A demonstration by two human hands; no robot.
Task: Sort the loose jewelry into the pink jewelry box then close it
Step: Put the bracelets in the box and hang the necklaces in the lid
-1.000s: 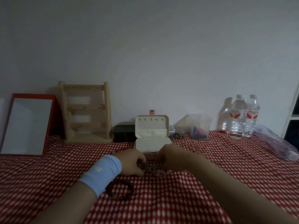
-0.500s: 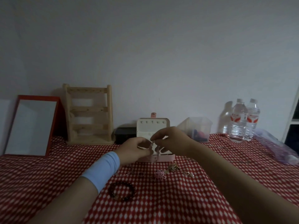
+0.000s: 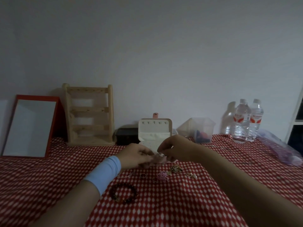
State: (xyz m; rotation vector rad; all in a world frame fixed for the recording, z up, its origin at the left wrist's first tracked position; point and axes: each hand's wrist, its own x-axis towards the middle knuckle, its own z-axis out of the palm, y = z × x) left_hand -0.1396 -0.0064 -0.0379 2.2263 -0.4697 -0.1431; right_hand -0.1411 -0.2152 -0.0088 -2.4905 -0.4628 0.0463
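- The pink jewelry box [image 3: 155,129] stands open at the far middle of the tabletop [image 3: 180,203], lid upright.
- The left hand [image 3: 136,156] and right hand [image 3: 174,149] meet at its front edge, fingers curled. Whether either grip pinches anything cannot be told.
- A pink flower piece [image 3: 163,176], gold pieces [image 3: 175,169] and a beaded bracelet [image 3: 123,194] lie nearer, untouched.

A plain pale wall [image 3: 147,54] fills most of the view, and the light is dim and grey. Below it stands a tabletop [image 3: 49,185] covered with a red cloth [image 3: 172,210] with small white diamonds. Along the wall, from the left: a board in a red frame [image 3: 29,128] leaning back, a wooden rack [image 3: 89,115] with rungs, a dark box [image 3: 126,135], a clear plastic container [image 3: 200,128] and two water bottles [image 3: 241,122] side by side. At the far right edge a white frame [image 3: 296,115] with dark panes is seen, and a crumpled clear bag [image 3: 278,148] lies below it on the cloth
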